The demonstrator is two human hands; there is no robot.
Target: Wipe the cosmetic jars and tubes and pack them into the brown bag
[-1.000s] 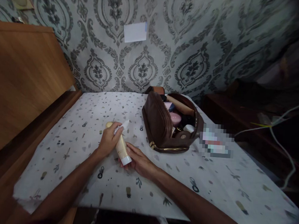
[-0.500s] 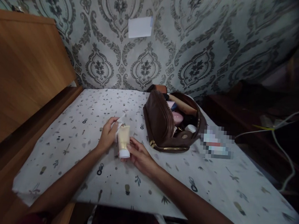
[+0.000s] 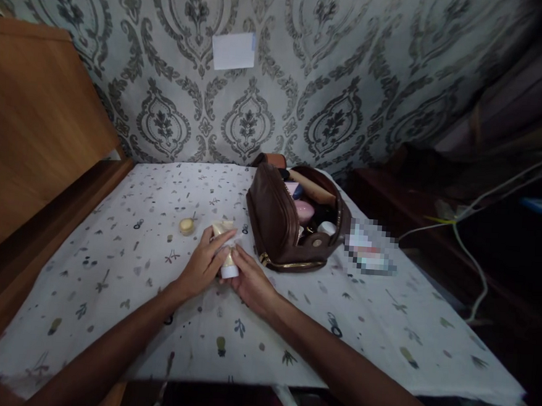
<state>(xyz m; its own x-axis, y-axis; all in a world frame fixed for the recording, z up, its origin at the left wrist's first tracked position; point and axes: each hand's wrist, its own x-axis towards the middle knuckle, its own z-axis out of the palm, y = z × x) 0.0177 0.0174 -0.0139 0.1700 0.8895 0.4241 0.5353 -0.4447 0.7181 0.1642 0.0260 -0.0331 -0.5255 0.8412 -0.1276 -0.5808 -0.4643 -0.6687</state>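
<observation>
A cream-coloured squeeze tube [image 3: 223, 228] with a white cap is between my two hands above the tablecloth, cap end towards me. My right hand [image 3: 255, 282] grips it near the cap from the right. The fingers of my left hand [image 3: 203, 261] are closed across the tube's front, pressing a crumpled white tissue [image 3: 229, 243] on it; most of the tissue is hidden under them. Just beyond my left hand, a small round pot with a yellowish top [image 3: 186, 225] sits on the cloth.
An unzipped brown cosmetic bag [image 3: 270, 218] stands right of my hands, holding a pink item [image 3: 304, 212], a white lid [image 3: 327, 228] and other things. A blurred-out item [image 3: 370, 247] lies beside it. Wooden furniture [image 3: 35, 118] borders the left; a white cable [image 3: 473, 260] hangs at right.
My left hand has moved from the tube's left side onto its front with the tissue. The round pot has come into view. The whole scene has shifted leftward in the picture.
</observation>
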